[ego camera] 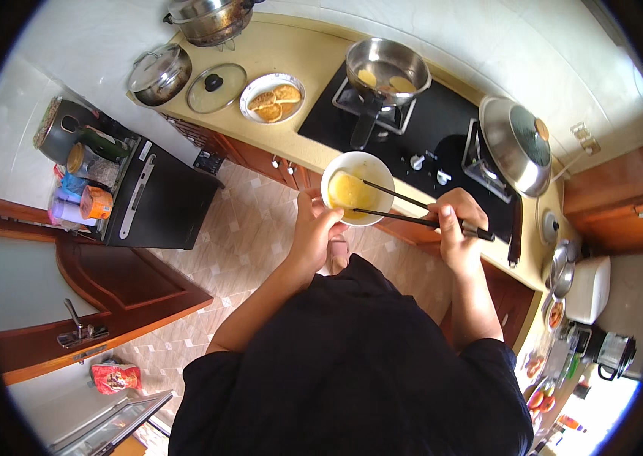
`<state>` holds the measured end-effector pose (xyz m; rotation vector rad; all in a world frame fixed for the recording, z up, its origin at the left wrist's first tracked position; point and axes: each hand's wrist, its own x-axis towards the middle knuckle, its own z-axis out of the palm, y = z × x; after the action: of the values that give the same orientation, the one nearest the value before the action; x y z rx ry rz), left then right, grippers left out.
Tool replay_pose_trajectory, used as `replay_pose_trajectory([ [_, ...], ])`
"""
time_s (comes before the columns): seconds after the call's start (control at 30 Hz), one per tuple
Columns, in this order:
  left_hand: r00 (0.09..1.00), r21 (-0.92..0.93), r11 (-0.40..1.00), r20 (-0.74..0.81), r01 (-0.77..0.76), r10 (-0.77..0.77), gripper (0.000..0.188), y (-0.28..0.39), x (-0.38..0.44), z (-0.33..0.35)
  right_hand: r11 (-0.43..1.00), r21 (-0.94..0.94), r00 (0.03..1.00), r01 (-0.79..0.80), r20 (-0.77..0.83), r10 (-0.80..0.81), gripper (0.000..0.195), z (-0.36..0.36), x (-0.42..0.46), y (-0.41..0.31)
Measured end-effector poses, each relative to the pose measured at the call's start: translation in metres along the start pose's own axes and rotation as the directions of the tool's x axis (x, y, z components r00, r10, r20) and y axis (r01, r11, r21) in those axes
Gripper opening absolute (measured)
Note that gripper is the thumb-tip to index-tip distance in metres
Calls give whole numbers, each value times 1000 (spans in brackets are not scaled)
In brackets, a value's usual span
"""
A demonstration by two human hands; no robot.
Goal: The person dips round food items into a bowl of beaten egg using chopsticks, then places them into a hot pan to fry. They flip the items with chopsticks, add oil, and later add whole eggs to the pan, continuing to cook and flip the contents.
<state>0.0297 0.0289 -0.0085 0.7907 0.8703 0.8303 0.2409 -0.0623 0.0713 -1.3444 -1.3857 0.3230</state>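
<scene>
My left hand point(317, 227) grips a white bowl point(385, 171) by its near left rim, held in front of the counter. Inside lies yellow beaten egg point(366, 203), with a pale round slice point(345, 189) coated in it. Two black chopsticks point(407, 199) are in my right hand point(459, 225), spread apart, their tips dipping into the bowl. Beyond the bowl, a steel frying pan point(388, 57) sits on the left burner, several yellow slices point(402, 84) lying in it. Its black handle point(365, 126) points towards me. Browned slices point(270, 105) rest on a white plate point(247, 97) to the left.
A lidded steel wok point(506, 145) stands on the right burner of the black gas hob point(432, 137). A glass lid point(201, 94) and steel pots point(164, 74) occupy the counter's left end. Left are a black cabinet point(167, 199) and an open wooden door point(127, 273).
</scene>
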Motion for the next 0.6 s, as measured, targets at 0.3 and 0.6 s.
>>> replay_pose_trajectory([
  [0.3,999,-80,996,-26,-31,29,51,30,78,35,912,-78,914,402,93,-395,15,-21,79,15],
  [0.6,999,-10,999,-6,-36,36,50,50,121,42,910,210,932,-357,14,363,41,-18,121,47],
])
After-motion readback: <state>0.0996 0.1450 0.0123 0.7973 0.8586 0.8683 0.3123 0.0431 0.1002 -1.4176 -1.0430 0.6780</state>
